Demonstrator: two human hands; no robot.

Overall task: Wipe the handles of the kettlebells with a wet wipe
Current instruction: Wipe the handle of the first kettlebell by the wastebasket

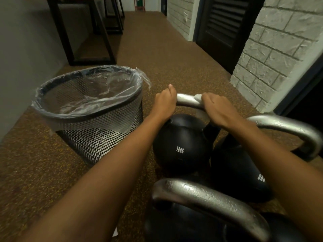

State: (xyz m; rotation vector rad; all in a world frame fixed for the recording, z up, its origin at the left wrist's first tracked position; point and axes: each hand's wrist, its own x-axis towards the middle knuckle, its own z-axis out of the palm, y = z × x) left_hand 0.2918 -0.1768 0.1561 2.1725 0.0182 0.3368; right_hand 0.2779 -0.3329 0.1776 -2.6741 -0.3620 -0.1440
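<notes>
Silver metal forms the handle (186,100) of the black 12KG kettlebell (181,144), which stands on the speckled brown floor (35,163) right of the frame's centre. The left hand (164,103) is clenched round the left end of that handle, fingers curled over the top. The right hand (216,109) grips the handle's right bend and holds a white wet wipe (198,97) against the metal; only a small corner of the wipe shows past the knuckles. Both bare forearms reach in from the bottom of the frame. Just to the right, touching or nearly touching the first bell, sits a second black kettlebell (241,175) with partly hidden white lettering, its silver handle arching toward the right edge. A third kettlebell (209,194) fills the lower right, its rough silver handle nearest the camera. Left of centre, near the first bell, stands a black mesh wastebasket (104,133) lined with a clear plastic bag (90,95) folded over its rim. In the upper left a black-framed worktop (59,32) stands against a grey wall. In the upper right a dark louvred door (225,23) is set between pale brick-textured walls (272,49).
</notes>
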